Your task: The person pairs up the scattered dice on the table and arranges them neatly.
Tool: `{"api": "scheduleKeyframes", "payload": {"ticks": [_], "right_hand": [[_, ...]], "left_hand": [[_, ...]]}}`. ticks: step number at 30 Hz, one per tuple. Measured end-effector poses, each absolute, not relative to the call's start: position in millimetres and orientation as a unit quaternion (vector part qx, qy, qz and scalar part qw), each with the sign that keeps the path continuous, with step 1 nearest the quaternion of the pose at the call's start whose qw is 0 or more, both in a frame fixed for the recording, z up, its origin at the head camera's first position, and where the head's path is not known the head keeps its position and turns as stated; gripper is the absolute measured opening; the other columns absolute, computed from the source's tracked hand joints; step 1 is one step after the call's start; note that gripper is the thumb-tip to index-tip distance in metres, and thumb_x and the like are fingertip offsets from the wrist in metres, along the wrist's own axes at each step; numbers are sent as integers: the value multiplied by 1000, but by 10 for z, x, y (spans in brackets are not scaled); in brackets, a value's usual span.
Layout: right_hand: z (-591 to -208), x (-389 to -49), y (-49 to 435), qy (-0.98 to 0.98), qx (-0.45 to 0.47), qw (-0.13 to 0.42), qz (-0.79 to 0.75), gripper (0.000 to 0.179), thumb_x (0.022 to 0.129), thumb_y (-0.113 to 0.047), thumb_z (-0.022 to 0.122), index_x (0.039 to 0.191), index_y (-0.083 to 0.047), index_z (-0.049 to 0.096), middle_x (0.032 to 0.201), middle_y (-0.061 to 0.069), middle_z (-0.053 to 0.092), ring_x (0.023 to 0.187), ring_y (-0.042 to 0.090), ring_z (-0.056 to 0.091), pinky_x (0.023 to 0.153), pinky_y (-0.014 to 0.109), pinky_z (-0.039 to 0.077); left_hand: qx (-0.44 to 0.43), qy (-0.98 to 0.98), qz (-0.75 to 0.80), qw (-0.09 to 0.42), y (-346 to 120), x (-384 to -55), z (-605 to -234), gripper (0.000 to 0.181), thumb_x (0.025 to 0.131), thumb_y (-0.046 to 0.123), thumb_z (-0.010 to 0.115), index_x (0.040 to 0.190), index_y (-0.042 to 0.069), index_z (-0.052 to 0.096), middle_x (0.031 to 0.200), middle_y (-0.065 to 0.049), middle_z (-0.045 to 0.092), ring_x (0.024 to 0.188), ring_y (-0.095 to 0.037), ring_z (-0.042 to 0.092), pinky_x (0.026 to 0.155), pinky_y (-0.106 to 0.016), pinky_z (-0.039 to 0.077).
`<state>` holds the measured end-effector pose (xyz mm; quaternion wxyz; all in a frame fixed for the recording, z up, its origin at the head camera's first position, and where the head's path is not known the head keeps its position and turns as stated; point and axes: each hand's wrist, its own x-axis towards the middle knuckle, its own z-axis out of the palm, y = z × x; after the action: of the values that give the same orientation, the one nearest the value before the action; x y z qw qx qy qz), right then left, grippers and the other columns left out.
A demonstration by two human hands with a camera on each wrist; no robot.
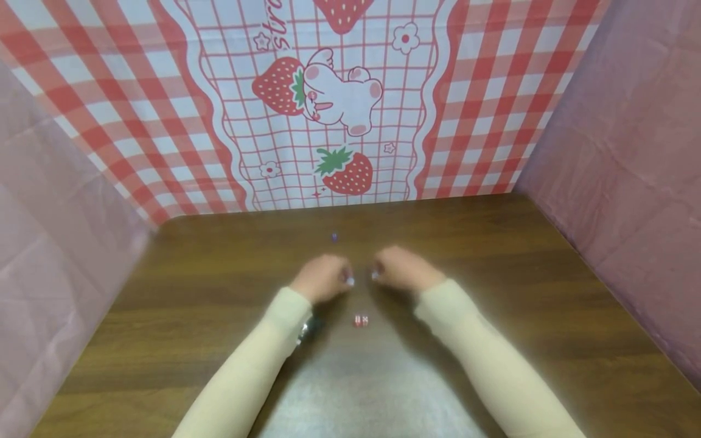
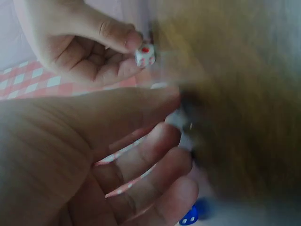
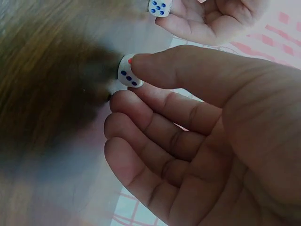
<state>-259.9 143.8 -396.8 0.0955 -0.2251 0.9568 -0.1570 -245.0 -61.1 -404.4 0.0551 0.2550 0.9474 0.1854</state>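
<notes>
Above the middle of the brown table, my left hand (image 1: 324, 278) pinches a white die (image 3: 160, 8) between thumb and fingers. Blue pips mark the die's face in the right wrist view. Facing it, a short gap away, my right hand (image 1: 408, 269) pinches another white die (image 3: 126, 77) between thumb and index finger. This one shows blue pips and part of a red pip. The other fingers of both hands are bent and hold nothing visible. Two red dice (image 1: 361, 320) sit side by side nearer me, between the forearms.
A small blue-purple die (image 1: 334, 236) lies farther back on the table (image 1: 493, 243). Small dark and shiny things (image 1: 303, 331), partly hidden by the left sleeve, are too blurred to identify. A strawberry-patterned cloth (image 1: 350, 103) hangs behind, with pink cloth at both sides.
</notes>
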Motion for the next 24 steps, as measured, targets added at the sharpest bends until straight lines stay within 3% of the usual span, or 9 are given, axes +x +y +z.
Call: {"api": "scheduleKeyframes", "payload": {"ticks": [24], "right_hand": [[-3949,-2572,1440,954,-224,121,-161,9,81,-19,73,83,-19,65,74,-6,60,65,11,57,61,27,51]], "left_hand": [[266,944,182,65,-623,-2453,-4034,15,83,26,72,95,20,66,89,6,66,78,-8,58,75,-28,51]]}}
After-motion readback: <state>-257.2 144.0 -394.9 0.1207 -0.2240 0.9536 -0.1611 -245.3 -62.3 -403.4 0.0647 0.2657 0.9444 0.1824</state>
